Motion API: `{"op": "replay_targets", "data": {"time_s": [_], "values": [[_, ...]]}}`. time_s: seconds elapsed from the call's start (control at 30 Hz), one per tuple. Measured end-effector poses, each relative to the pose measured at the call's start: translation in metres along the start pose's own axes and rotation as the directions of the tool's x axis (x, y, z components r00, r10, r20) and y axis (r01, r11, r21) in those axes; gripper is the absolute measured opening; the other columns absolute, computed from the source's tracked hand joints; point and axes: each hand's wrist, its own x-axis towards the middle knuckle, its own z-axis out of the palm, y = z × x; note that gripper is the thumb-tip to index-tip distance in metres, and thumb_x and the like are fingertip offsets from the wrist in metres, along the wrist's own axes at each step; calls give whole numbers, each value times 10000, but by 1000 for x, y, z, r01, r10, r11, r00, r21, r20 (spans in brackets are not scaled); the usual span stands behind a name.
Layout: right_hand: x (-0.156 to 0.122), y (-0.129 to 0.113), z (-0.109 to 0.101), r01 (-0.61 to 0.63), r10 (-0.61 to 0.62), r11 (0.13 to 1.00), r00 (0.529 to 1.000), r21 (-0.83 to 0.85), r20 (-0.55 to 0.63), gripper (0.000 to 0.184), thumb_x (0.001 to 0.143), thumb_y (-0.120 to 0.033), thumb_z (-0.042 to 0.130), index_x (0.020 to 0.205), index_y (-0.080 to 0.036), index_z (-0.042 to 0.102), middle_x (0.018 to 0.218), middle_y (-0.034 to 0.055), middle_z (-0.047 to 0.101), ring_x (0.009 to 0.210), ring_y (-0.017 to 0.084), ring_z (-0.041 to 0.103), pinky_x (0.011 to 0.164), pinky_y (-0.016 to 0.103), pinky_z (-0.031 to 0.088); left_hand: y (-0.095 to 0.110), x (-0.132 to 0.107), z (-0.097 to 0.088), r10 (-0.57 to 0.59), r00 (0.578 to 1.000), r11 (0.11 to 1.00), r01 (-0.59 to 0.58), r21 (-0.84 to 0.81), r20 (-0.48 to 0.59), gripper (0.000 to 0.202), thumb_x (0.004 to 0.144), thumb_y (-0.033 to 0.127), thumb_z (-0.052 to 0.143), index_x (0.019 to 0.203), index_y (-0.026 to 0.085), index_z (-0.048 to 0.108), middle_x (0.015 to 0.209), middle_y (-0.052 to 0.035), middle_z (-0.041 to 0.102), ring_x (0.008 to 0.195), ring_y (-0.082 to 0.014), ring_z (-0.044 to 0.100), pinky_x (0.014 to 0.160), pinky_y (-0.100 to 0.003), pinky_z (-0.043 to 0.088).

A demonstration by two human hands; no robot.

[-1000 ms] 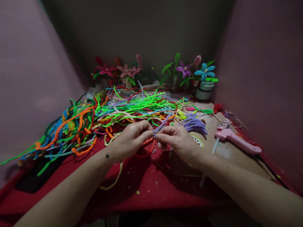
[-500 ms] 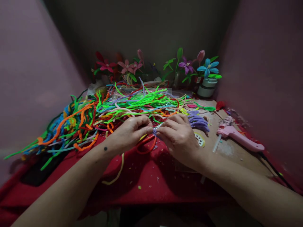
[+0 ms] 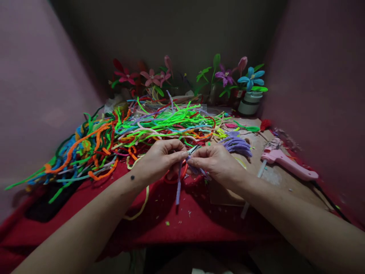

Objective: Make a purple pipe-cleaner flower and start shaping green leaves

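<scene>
My left hand (image 3: 159, 160) and my right hand (image 3: 218, 163) meet over the red cloth, each pinching a lilac pipe cleaner (image 3: 178, 186) where the fingertips nearly touch. One end of it hangs down towards me. Under the hands lie red-handled scissors (image 3: 182, 169), their blades poking out between the fingers. A heap of pipe cleaners (image 3: 142, 133) in several colours lies just beyond the hands.
A bundle of lilac bent pieces (image 3: 238, 145) lies right of my right hand. A pink glue gun (image 3: 285, 163) rests on the bare board at the right. Pipe-cleaner flowers (image 3: 248, 78) in pots stand along the back wall. Pink walls close in both sides.
The lilac pipe cleaner's free end pointed away from me towards the heap a second ago; it now hangs down towards me. Both hands stayed together and shifted slightly.
</scene>
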Motion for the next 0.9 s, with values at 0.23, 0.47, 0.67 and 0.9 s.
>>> {"op": "replay_targets", "data": {"time_s": [0.23, 0.47, 0.67, 0.9], "values": [[0, 5, 2, -60, 71, 991, 994, 123, -86, 135, 680, -231, 641, 596, -127, 653, 504, -16, 588, 435, 62, 458, 426, 193, 344, -3, 2, 10, 2, 998, 1000, -3, -12, -61, 128, 818, 248, 476, 713, 179, 453, 438, 53, 511, 341, -74, 412, 352, -175, 319], [1, 10, 5, -233, 212, 906, 972, 354, 96, 68, 692, -179, 644, 662, -126, 674, 568, 29, 657, 498, 112, 597, 503, 228, 493, -8, 3, 10, 165, 975, 980, -144, 138, -151, 126, 811, 253, 499, 717, 169, 490, 472, 49, 524, 363, -63, 432, 379, -173, 321], [2, 11, 6, -256, 217, 885, 966, 390, 141, 143, 800, -141, 537, 683, -113, 613, 542, 7, 603, 428, 76, 560, 435, 179, 463, -9, 6, 7, 79, 990, 989, -92, -112, -120, 141, 789, 290, 558, 752, 163, 509, 494, 48, 520, 360, -56, 400, 345, -168, 281], [1, 8, 8, -263, 232, 900, 964, 348, 130, 200, 838, -216, 516, 668, -127, 575, 526, -9, 576, 402, 65, 521, 398, 170, 452, -18, 11, 10, -8, 996, 942, -21, -334, -83, 219, 741, 337, 640, 684, 128, 609, 428, 44, 475, 361, -44, 366, 364, -171, 229]]}}
